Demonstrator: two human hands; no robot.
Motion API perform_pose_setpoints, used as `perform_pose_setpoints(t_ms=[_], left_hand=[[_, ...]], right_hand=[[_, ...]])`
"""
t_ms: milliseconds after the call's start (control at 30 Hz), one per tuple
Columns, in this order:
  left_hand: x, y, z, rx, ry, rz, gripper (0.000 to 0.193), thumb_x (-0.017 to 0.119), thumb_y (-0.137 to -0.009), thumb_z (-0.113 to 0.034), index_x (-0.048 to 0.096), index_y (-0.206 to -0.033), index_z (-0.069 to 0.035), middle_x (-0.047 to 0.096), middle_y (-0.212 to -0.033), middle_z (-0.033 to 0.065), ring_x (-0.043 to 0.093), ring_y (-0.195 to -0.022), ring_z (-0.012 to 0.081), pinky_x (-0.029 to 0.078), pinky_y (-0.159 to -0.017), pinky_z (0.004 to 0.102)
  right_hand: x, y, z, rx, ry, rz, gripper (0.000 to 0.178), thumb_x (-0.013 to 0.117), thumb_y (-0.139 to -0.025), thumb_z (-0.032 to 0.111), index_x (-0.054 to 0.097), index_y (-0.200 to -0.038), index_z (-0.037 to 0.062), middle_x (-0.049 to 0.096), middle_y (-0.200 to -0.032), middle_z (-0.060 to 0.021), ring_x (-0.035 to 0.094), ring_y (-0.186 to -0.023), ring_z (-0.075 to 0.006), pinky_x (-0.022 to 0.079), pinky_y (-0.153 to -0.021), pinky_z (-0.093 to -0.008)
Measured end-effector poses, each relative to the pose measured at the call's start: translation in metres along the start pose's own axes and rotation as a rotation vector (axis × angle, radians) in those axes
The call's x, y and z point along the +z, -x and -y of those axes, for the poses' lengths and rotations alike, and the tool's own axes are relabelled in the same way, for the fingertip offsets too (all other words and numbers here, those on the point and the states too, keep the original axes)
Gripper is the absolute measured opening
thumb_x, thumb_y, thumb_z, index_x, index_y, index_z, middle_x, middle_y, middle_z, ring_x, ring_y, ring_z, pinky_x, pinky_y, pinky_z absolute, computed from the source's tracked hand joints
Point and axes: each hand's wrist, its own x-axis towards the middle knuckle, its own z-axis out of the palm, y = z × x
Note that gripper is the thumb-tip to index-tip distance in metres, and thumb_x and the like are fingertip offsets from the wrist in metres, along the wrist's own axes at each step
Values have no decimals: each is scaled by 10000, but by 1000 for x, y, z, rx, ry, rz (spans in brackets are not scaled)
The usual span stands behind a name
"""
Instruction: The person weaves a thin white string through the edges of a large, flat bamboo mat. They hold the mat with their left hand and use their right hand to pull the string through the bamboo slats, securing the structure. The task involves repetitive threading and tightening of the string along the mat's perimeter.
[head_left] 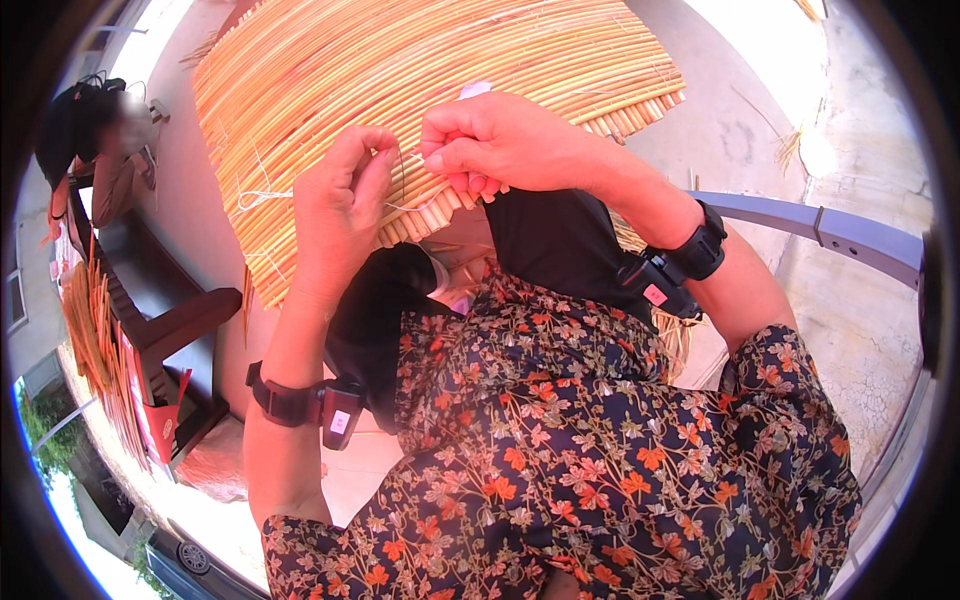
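A mat of long yellow reed stalks lies across my lap, its cut ends toward me. My left hand is closed over the mat's near edge, thumb and fingers pinched on thin white string. Loose loops of that string lie on the stalks to the left, and a strand comes out between my hands. Just to the right, my right hand is closed, its fingertips pinching a fine strand of the string above the stalk ends. What lies inside the curled fingers is hidden.
A dark wooden bench stands on the left, with a bundle of loose reed stalks beside it. A person in dark clothing is at the far left. A grey curved bar runs along the right. Black straps with small devices circle both wrists.
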Motion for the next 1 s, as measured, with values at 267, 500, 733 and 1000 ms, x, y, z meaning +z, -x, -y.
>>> perform_pose_setpoints(t_ms=[267,500,733,1000], left_hand=[[-52,-22,-28,-51,827,-512,97,614,-1055,-128,624,-1059,-32,371,-680,-57,292,-536,48,250,-476,214],[-166,114,8,-144,939,-711,177,525,-1103,-174,577,-1005,-35,318,-651,-49,249,-492,50,225,-428,219],[-199,371,109,-740,660,-1496,376,502,-1084,-174,332,-750,-145,277,-648,-31,230,-502,99,211,-463,262],[-122,606,153,-1495,259,-1715,292,558,-1039,-188,403,-803,-113,373,-652,-27,336,-506,103,292,-461,252]], right_hand=[[7,13,-9,-178,-111,-149,109,608,-1025,139,629,-987,39,631,-740,1,600,-641,-58,489,-574,-227],[28,108,21,-134,-411,48,95,624,-1033,114,637,-991,29,598,-720,16,571,-602,-50,450,-565,-206],[8,175,-88,258,-736,-316,123,643,-1017,150,618,-939,58,497,-616,46,485,-500,-50,382,-451,-214],[-23,229,-183,702,-476,-639,99,621,-1012,142,607,-921,106,527,-628,49,501,-473,-60,412,-419,-230]])
